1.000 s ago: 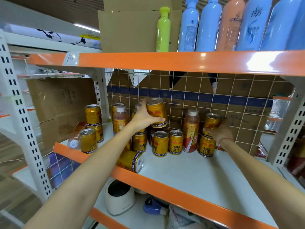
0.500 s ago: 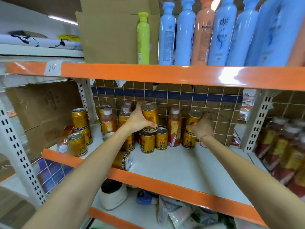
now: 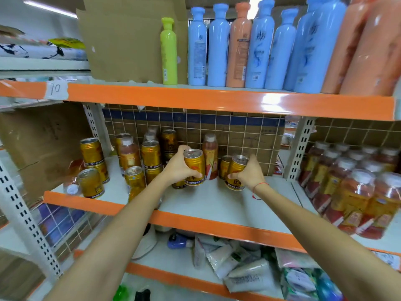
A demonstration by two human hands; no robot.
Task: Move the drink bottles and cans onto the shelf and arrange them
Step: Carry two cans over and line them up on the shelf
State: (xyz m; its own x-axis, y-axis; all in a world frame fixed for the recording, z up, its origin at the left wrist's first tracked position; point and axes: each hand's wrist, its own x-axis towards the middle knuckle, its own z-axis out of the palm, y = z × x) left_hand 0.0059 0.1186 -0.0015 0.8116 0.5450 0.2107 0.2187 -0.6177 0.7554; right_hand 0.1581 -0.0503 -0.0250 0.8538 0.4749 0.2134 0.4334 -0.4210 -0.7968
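Two hands work at the middle shelf (image 3: 227, 205) of an orange-edged rack. The left hand (image 3: 179, 168) wraps its fingers (image 3: 196, 173) and thumb round a gold can (image 3: 194, 167), held upright just above the shelf board, in front of a reddish drink bottle (image 3: 210, 156) that stands against the tiled back wall. The right hand (image 3: 249, 173) grips a second gold can (image 3: 236, 171) from its right side, fingers curled round it; this can is tilted slightly and its base sits at the shelf surface, just beside another can (image 3: 224, 167) behind it. A red string circles the right wrist. To the left stand more gold cans, some stacked in twos (image 3: 93, 161), with a couple of white-capped bottles (image 3: 129, 152) among them. Packs of the same reddish bottles (image 3: 351, 187) fill the neighbouring bay on the right. On the shelf above stand tall blue bottles (image 3: 219, 46), orange ones, a green bottle (image 3: 168, 51) and a cardboard box (image 3: 128, 40).
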